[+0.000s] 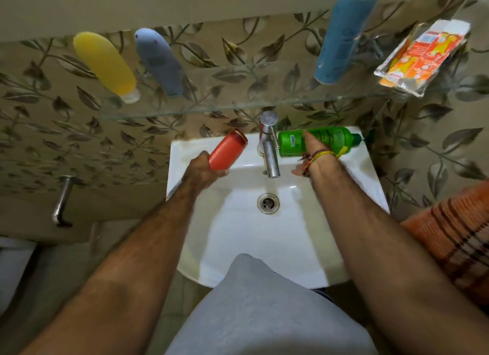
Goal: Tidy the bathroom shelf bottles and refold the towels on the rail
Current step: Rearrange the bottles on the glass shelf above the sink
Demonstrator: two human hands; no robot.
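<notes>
My left hand (199, 170) grips a red bottle (228, 149) by its lower end and holds it tilted over the left rim of the white sink (185, 156). My right hand (308, 153) is wrapped round a green bottle (330, 137) that lies on its side on the sink's back ledge, right of the tap. On the glass shelf (238, 100) above stand a yellow bottle (105, 64), a grey-blue bottle (158, 62) and a tall blue bottle (344, 34). An orange striped towel (455, 235) hangs at the right edge.
A chrome tap (270, 145) stands between my hands, above the drain (268, 203). An orange and white packet (420, 58) lies on the shelf's right end. A metal wall fitting (62, 199) juts out at the left. Leaf-patterned tiles cover the wall.
</notes>
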